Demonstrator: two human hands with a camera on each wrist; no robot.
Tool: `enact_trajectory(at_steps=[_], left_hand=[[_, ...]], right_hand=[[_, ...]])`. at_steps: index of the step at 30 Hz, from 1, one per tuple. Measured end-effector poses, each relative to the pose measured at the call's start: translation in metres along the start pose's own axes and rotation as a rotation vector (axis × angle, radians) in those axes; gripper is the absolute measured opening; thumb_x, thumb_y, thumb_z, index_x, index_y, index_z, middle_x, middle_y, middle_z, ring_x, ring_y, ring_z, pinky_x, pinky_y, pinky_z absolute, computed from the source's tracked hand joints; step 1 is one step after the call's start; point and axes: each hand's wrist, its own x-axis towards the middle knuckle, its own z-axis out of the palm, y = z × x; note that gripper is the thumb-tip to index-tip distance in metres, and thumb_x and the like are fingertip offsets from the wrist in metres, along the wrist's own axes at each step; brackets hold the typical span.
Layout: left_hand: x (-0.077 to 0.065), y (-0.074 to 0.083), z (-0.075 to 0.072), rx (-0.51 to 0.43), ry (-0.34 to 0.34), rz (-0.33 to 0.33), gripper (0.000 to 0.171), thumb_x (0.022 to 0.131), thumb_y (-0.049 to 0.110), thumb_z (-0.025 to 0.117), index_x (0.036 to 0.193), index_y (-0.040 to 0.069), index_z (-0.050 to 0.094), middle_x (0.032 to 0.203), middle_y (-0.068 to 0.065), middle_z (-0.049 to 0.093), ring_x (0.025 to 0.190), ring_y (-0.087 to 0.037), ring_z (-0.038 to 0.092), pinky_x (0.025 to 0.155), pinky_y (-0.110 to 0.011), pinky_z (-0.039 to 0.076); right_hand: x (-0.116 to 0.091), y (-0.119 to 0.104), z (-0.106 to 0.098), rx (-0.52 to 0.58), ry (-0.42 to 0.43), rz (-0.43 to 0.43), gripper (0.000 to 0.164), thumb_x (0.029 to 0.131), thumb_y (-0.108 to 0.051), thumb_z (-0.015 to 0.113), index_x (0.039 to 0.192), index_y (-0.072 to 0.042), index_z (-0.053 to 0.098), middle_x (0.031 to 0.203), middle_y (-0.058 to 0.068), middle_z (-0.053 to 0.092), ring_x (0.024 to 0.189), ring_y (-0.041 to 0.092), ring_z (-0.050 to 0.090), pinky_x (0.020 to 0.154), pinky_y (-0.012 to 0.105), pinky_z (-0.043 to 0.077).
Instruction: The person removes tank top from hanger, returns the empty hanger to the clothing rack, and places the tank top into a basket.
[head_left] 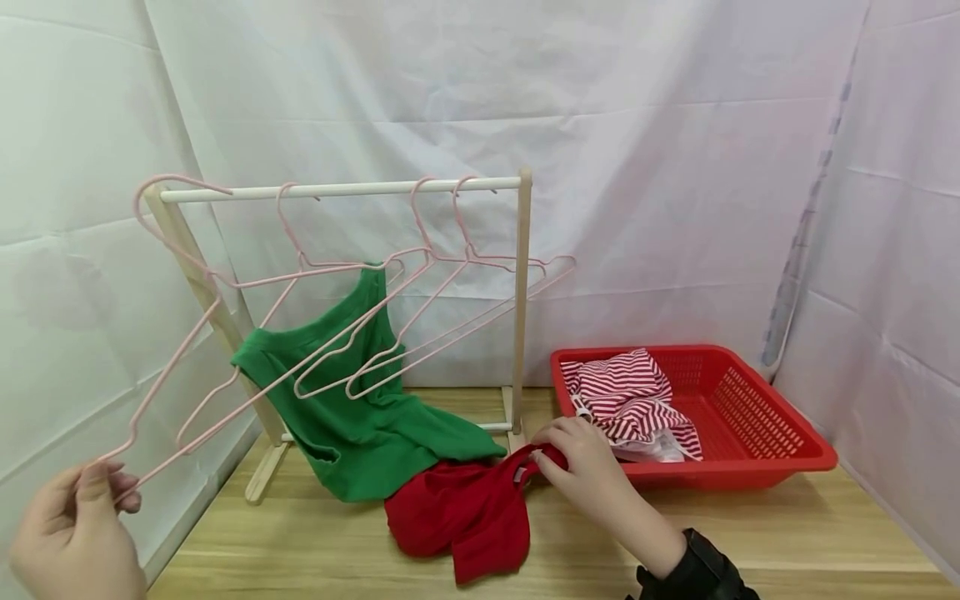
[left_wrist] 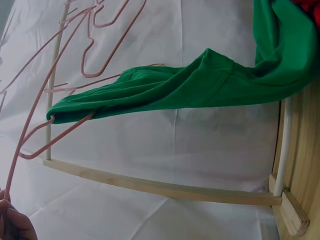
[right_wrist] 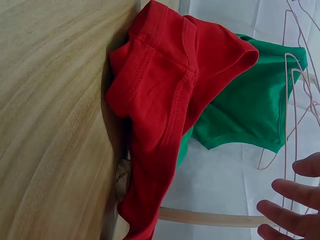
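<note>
My left hand (head_left: 86,525) pinches the lower corner of a pink hanger (head_left: 172,358), whose hook overlaps the rail's left end in the head view. Behind it, a green tank top (head_left: 360,450) hangs by its straps from another pink hanger (head_left: 288,287), its lower part slumped on the table. At the red basket's front left corner, my right hand (head_left: 585,467) holds the collar edge of a red shirt (head_left: 480,517) between thumb and fingers. The shirt lies crumpled against the green hem. In the right wrist view, several fingers (right_wrist: 287,202) appear spread and the thumb is hidden.
Two bare pink hangers (head_left: 431,225) hang toward the right of the white rail (head_left: 352,190) on a wooden rack (head_left: 522,308). A red basket (head_left: 780,417) stands to the right with red-and-white striped clothing (head_left: 622,387) inside. White cloth walls (head_left: 675,208) surround the wooden table (head_left: 300,550).
</note>
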Motion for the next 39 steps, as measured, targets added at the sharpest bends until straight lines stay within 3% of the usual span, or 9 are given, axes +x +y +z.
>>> enact_trajectory(at_steps=[9, 12, 16, 18, 27, 31, 35, 39], left_hand=[[0.005, -0.009, -0.004, -0.075, 0.031, -0.054, 0.024, 0.078, 0.012, 0.064, 0.083, -0.012, 0.064, 0.061, -0.006, 0.058, 0.045, -0.010, 0.052, 0.045, -0.011, 0.041], [0.005, -0.009, -0.002, 0.057, 0.011, -0.033, 0.024, 0.081, 0.013, 0.062, 0.084, -0.011, 0.065, 0.060, -0.002, 0.058, 0.044, -0.007, 0.051, 0.046, -0.010, 0.041], [0.000, -0.008, 0.008, 0.330, -0.029, 0.066, 0.025, 0.084, 0.018, 0.059, 0.090, -0.006, 0.067, 0.062, 0.011, 0.057, 0.047, 0.000, 0.050, 0.051, -0.008, 0.042], [-0.003, -0.007, 0.015, 0.389, -0.058, 0.127, 0.025, 0.085, 0.019, 0.059, 0.092, -0.004, 0.067, 0.064, 0.016, 0.057, 0.049, 0.002, 0.051, 0.052, -0.008, 0.042], [-0.014, -0.002, 0.042, 0.459, -0.230, 0.436, 0.024, 0.090, 0.014, 0.054, 0.092, -0.007, 0.065, 0.073, 0.024, 0.051, 0.060, 0.009, 0.047, 0.058, -0.006, 0.037], [-0.020, 0.003, 0.052, 0.466, -0.235, 0.543, 0.017, 0.088, 0.006, 0.055, 0.088, -0.008, 0.064, 0.072, 0.009, 0.056, 0.066, 0.012, 0.042, 0.062, -0.009, 0.032], [-0.026, 0.008, 0.062, 0.451, -0.251, 0.595, 0.013, 0.086, 0.002, 0.056, 0.086, -0.009, 0.063, 0.072, -0.011, 0.058, 0.070, 0.011, 0.040, 0.062, -0.012, 0.028], [-0.030, 0.013, 0.071, 0.450, -0.307, 0.589, 0.016, 0.089, 0.004, 0.053, 0.090, -0.009, 0.062, 0.075, -0.014, 0.059, 0.072, 0.007, 0.041, 0.063, -0.013, 0.030]], right_hand=[[0.000, -0.002, 0.003, 0.000, -0.008, 0.017, 0.006, 0.079, -0.021, 0.067, 0.084, -0.025, 0.065, 0.091, -0.012, 0.058, 0.089, 0.010, 0.049, 0.077, 0.037, 0.038], [0.001, -0.003, 0.005, 0.003, -0.011, 0.023, 0.006, 0.079, -0.021, 0.067, 0.083, -0.024, 0.065, 0.091, -0.012, 0.058, 0.089, 0.010, 0.049, 0.078, 0.038, 0.038], [0.002, -0.004, 0.005, 0.013, -0.020, 0.032, 0.005, 0.079, -0.021, 0.066, 0.084, -0.024, 0.065, 0.091, -0.011, 0.058, 0.090, 0.011, 0.050, 0.079, 0.039, 0.038], [0.003, -0.004, 0.005, 0.018, -0.022, 0.035, 0.005, 0.079, -0.021, 0.066, 0.084, -0.024, 0.066, 0.091, -0.011, 0.058, 0.090, 0.012, 0.050, 0.080, 0.039, 0.038], [0.007, -0.007, 0.008, 0.024, -0.021, 0.032, 0.006, 0.079, -0.022, 0.067, 0.085, -0.022, 0.066, 0.090, -0.013, 0.057, 0.089, 0.009, 0.048, 0.078, 0.038, 0.037], [0.008, -0.009, 0.009, 0.031, -0.016, 0.011, 0.006, 0.079, -0.023, 0.067, 0.086, -0.022, 0.066, 0.091, -0.011, 0.058, 0.088, 0.010, 0.048, 0.077, 0.038, 0.037], [0.009, -0.010, 0.010, 0.020, -0.017, 0.007, 0.007, 0.079, -0.024, 0.067, 0.086, -0.023, 0.066, 0.092, -0.012, 0.058, 0.089, 0.009, 0.048, 0.076, 0.037, 0.037], [0.011, -0.012, 0.011, 0.017, -0.019, 0.010, 0.008, 0.079, -0.024, 0.067, 0.087, -0.025, 0.065, 0.093, -0.013, 0.058, 0.091, 0.008, 0.048, 0.077, 0.037, 0.035]])
